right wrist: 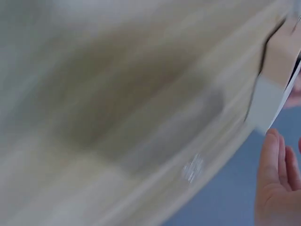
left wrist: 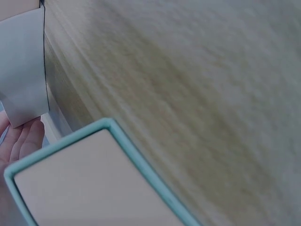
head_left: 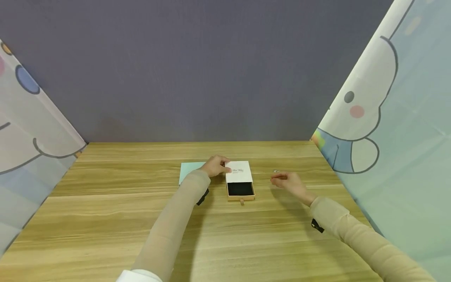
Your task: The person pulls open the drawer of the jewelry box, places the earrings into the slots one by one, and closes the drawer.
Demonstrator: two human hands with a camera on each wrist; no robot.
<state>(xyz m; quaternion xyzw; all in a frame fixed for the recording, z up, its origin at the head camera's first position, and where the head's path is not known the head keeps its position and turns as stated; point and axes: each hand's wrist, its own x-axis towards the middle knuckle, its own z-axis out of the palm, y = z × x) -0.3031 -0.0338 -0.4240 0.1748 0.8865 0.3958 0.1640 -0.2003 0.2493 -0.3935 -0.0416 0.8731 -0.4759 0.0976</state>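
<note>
A small slide box lies mid-table: its white sleeve (head_left: 239, 171) carries a line of print, and its tan drawer (head_left: 240, 190) with a black lining is pulled out toward me. My left hand (head_left: 224, 167) grips the sleeve's left edge with curled fingers. In the left wrist view the sleeve (left wrist: 22, 70) shows above my fingertips (left wrist: 23, 141). My right hand (head_left: 277, 180) hovers just right of the drawer, fingers relaxed and holding nothing. It is close to a tiny shiny item (head_left: 276, 171) on the wood. The right wrist view is blurred and shows straight fingers (right wrist: 275, 179).
A mint-green flat piece (head_left: 189, 170) lies under my left wrist, and the left wrist view shows its teal rim (left wrist: 127, 146). The wooden table (head_left: 141, 219) is walled by a grey backdrop and cartoon-printed panels (head_left: 394, 129) on both sides.
</note>
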